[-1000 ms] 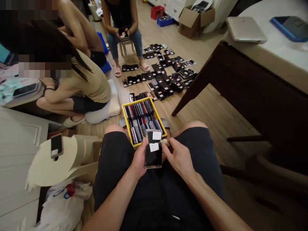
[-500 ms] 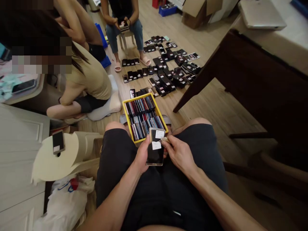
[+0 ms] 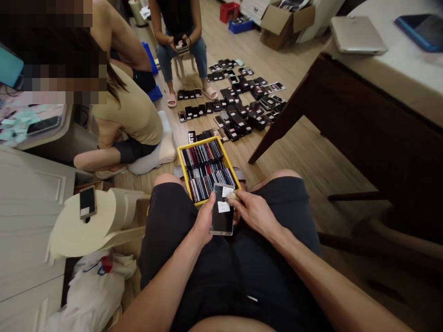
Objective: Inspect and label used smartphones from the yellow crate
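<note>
A phone (image 3: pixel 222 223) with two white paper labels on its dark face lies in my left hand (image 3: pixel 205 218), whose thumb presses its left edge. My right hand (image 3: pixel 258 213) is closed at the phone's upper right; its fingertips pinch something small and pale (image 3: pixel 231 197) that I cannot make out, over the upper label. Just beyond the phone, a yellow crate (image 3: pixel 182 173) stands on the floor between my feet, with two rows of thin upright phones packed inside.
Many labelled phones (image 3: pixel 238 121) cover the floor ahead. On the left stool (image 3: pixel 69 230) lies another phone (image 3: pixel 87 202). One person (image 3: pixel 131 110) sits at left, another (image 3: pixel 182 27) ahead holding phones. A dark table (image 3: pixel 363 106) stands right, a plastic bag (image 3: pixel 97 286) lower left.
The view has shifted slightly. Both hands keep their hold, and my right fingertips have moved a little left across the phone's upper label.
</note>
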The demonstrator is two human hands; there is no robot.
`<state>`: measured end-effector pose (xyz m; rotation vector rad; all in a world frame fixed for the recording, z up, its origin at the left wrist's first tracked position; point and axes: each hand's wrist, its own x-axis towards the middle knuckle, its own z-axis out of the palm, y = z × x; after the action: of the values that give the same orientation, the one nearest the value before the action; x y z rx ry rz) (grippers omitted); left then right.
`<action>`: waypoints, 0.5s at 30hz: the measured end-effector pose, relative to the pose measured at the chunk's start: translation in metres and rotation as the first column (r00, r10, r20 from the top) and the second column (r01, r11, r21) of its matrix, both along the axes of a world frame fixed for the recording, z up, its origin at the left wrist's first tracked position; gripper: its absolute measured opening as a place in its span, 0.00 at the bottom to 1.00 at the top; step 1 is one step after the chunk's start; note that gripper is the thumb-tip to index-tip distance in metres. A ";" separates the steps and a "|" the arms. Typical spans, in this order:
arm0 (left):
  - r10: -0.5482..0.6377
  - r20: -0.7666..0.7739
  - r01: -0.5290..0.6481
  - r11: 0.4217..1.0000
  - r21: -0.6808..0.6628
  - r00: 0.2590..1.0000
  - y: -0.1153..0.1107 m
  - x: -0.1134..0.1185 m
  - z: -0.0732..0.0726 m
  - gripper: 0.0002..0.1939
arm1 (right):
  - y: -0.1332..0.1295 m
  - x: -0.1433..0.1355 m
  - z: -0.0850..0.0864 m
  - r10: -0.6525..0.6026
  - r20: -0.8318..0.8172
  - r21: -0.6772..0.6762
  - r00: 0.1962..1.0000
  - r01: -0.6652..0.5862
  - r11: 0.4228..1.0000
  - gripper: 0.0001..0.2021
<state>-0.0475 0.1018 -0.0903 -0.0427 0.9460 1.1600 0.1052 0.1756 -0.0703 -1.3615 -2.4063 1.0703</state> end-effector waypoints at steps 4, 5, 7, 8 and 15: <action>0.043 0.022 -0.043 0.999 0.015 0.999 -0.002 -0.003 0.002 0.26 | -0.012 0.000 0.003 -0.080 0.043 0.034 0.996 0.079 0.996 0.15; 0.047 0.022 -0.047 0.999 0.013 0.999 -0.003 -0.004 0.002 0.26 | -0.014 0.000 0.004 -0.081 0.056 0.044 0.995 0.078 0.996 0.16; 0.061 0.019 -0.061 0.998 0.020 0.998 -0.004 -0.005 0.001 0.26 | -0.015 0.000 0.006 -0.081 0.097 0.048 0.992 0.076 0.996 0.18; 0.070 0.019 -0.070 0.997 0.033 0.997 -0.004 -0.005 0.000 0.27 | -0.015 0.000 0.007 -0.082 0.126 0.040 0.989 0.077 0.996 0.19; 0.106 0.063 -0.114 0.983 0.142 0.992 -0.002 0.003 -0.006 0.31 | -0.012 -0.007 0.005 -0.105 0.239 -0.050 0.965 0.120 0.992 0.20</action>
<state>-0.0450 0.0994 -0.0966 -0.0095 0.8160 1.3211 0.0983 0.1640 -0.0655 -1.7145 -2.4361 1.0155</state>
